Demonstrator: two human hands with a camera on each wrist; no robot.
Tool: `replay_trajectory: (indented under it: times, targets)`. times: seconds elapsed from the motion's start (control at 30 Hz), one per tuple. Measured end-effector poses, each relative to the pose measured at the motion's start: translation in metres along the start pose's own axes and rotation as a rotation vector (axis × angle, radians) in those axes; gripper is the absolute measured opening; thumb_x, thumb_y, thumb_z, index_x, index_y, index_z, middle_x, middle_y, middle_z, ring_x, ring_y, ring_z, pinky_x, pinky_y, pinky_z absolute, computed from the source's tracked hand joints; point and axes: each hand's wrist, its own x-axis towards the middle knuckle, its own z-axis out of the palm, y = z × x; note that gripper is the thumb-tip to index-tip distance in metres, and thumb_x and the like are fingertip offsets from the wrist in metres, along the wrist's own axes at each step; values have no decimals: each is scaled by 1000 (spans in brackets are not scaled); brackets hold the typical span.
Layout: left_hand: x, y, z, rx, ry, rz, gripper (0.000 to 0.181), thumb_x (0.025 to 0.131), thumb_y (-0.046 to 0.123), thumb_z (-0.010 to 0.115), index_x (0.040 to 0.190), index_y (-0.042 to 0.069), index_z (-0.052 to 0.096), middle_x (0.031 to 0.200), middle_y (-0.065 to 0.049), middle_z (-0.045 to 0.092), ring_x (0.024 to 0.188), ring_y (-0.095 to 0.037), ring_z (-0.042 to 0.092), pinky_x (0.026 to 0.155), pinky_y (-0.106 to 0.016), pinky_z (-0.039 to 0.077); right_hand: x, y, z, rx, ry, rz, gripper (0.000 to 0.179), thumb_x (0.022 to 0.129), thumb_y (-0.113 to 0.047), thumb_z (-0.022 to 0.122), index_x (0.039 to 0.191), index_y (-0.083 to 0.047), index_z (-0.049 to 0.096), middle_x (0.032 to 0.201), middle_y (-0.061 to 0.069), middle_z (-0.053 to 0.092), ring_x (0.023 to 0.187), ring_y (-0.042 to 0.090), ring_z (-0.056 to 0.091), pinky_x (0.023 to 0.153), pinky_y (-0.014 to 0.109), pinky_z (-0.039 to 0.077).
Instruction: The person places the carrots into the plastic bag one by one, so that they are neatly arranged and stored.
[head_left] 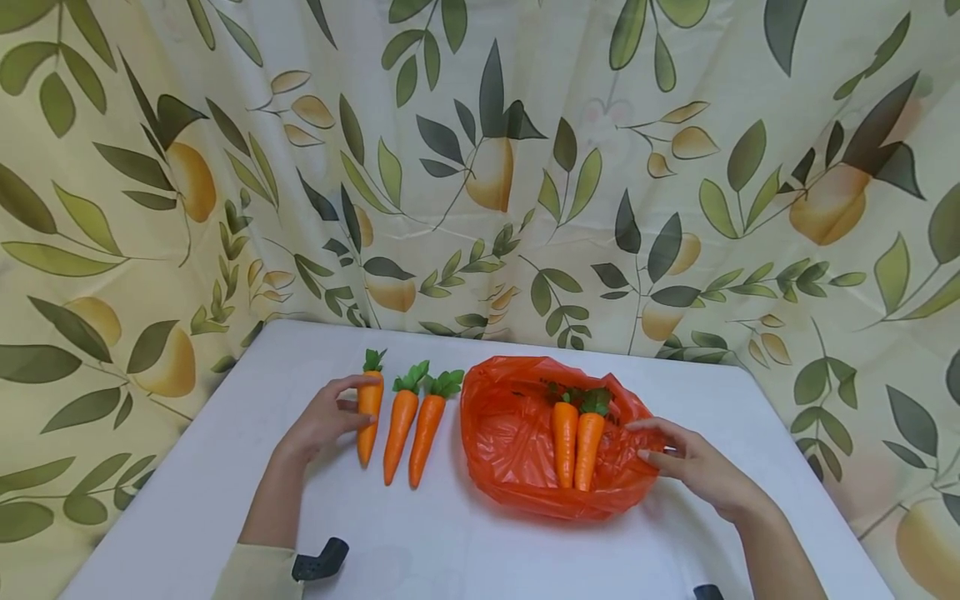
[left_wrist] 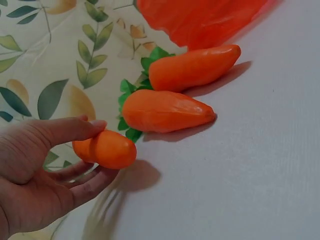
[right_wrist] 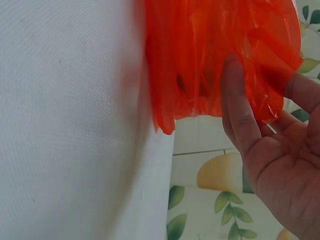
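My left hand (head_left: pixel 324 417) grips a carrot (head_left: pixel 369 421) with green leaves, thumb on one side and fingers on the other. In the left wrist view this carrot (left_wrist: pixel 112 150) points its blunt tip toward the camera. Just right of it lie two more carrots, a middle one (head_left: pixel 401 425) and another (head_left: pixel 426 429) nearer the bag. A red plastic bag (head_left: pixel 502 433) sits with its mouth spread wide, and two carrots (head_left: pixel 588 450) lie side by side inside. At the bag's right rim my right hand (head_left: pixel 701 467) holds the thin plastic between thumb and fingers.
A white cloth (head_left: pixel 420 550) covers the table. Behind it hangs a curtain (head_left: pixel 570 167) printed with leaves and fruit. A black wrist strap device (head_left: pixel 321 560) shows at the left sleeve.
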Motion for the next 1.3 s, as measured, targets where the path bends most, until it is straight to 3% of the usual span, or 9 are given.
replay_trajectory:
  times: [0.53,0.83,1.3]
  targets:
    - [-2,20,3,48,17,55,53,79,9,75,125,30,59,137,-4,39,113,-33,46,77,-38,51,1,-1,1,5,-23,-12,45,93,-19,59,135,-7,47,138,22,39,106,30,58,85,43,50]
    - [-2,44,7,46,-13,89,53,78,14,78,123,35,59,130,2,49,111,-29,48,78,-39,50,0,0,1,10,-16,-6,45,93,-19,60,135,-7,48,137,21,41,105,31,58,86,45,49]
    - [-8,78,21,67,-30,166,52,79,13,77,123,35,59,133,5,43,112,-29,48,77,-39,51,0,-1,1,1,-18,-17,44,93,-18,59,135,-6,48,138,22,39,106,31,58,85,44,50]
